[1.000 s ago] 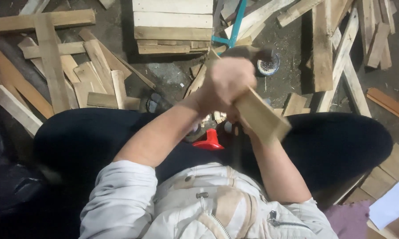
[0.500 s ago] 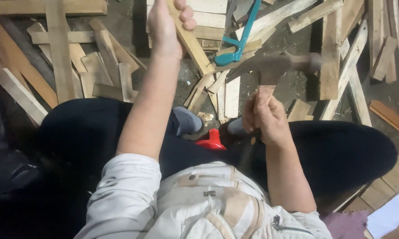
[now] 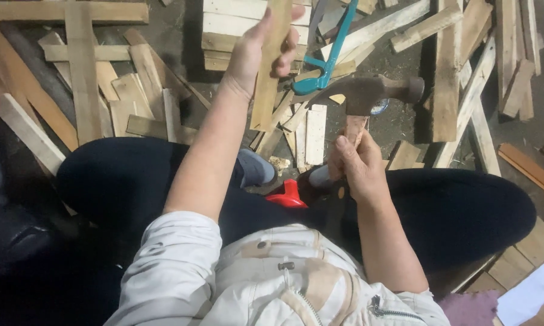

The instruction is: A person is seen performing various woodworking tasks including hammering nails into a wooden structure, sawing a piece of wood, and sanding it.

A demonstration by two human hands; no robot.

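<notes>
1. Head view. Left hand [image 3: 257,51] is raised out in front, fingers wrapped round a narrow wood slat [image 3: 269,66]. The slat hangs nearly upright, its lower end free in the air above the scrap.
2. Right hand [image 3: 356,166] is lower and nearer the body, fist closed on the wooden handle of a claw hammer [image 3: 368,96]. The dark metal head sits sideways above the fist. The hands are well apart.
3. Between the hands and behind them lies a teal hacksaw [image 3: 329,57], its frame slanting across the offcuts, partly hidden by the slat and the hammer head.
4. The floor [image 3: 404,121] is dark and gritty, littered with rough pale offcuts [image 3: 85,72] lying at all angles: long strips on the left, short blocks in the middle, planks on the right. A stack of boards [image 3: 229,30] sits just behind the left hand.
5. The person sits with knees spread, in dark trousers and a pale zipped jacket [image 3: 272,278]. A red plastic thing [image 3: 287,196] shows between the legs, mostly hidden; I cannot tell what it is.
6. No containers in view.
</notes>
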